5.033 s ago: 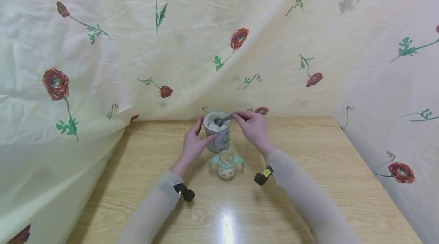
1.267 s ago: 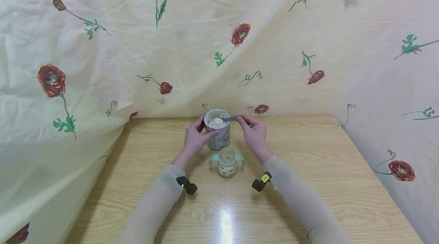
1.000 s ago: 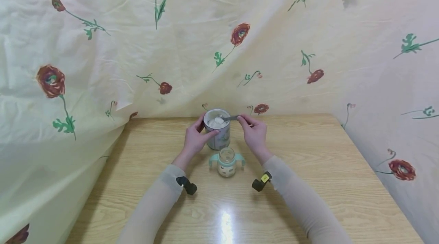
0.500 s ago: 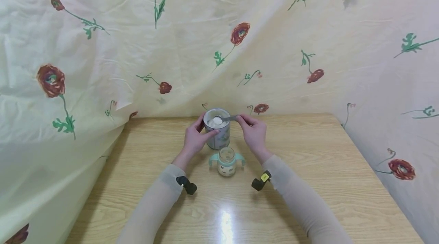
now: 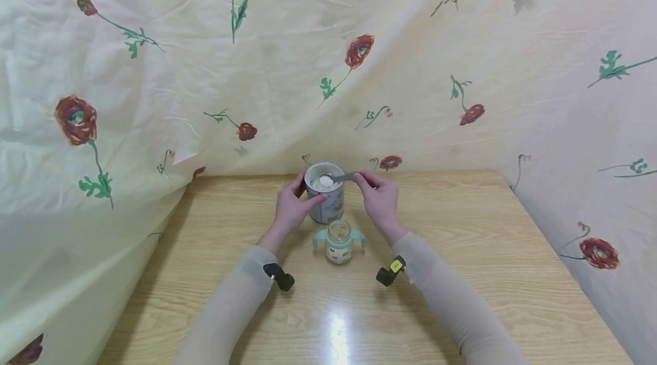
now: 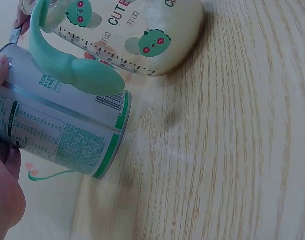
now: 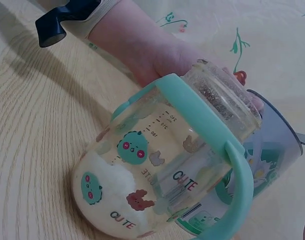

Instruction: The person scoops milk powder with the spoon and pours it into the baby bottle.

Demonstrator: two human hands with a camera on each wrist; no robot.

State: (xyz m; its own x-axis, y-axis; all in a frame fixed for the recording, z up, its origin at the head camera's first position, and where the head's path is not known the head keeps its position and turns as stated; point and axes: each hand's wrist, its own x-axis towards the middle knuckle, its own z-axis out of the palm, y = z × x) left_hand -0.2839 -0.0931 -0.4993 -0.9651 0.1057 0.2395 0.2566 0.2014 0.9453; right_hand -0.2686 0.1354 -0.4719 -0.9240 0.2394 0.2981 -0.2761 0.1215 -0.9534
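Note:
A printed powder tin [image 5: 328, 208] stands open at the back of the table, white powder inside. My left hand [image 5: 293, 205] grips it from the left, thumb across the front near the rim and fingers round the far side. My right hand [image 5: 381, 197] pinches the handle of a grey measuring scoop [image 5: 345, 177] at the tin's right rim. Inside the tin's mouth the scoop's bowl is heaped with white powder. Directly in front stands an uncapped baby bottle [image 5: 339, 252] with two mint-green handles; in the right wrist view, pale powder lies in the bottom of the bottle [image 7: 110, 175].
The wooden table [image 5: 436, 228] reaches forward to a cream cloth with red flowers [image 5: 277, 68], which hangs behind and along both sides. Each sleeve carries a black wrist camera [image 5: 279, 277]. A bright light reflection lies on the table's front part.
Five seconds ago the scoop was tilted with its bowl dark and empty; now its handle lies flatter and the bowl holds white powder. Over the last second both hands have barely moved.

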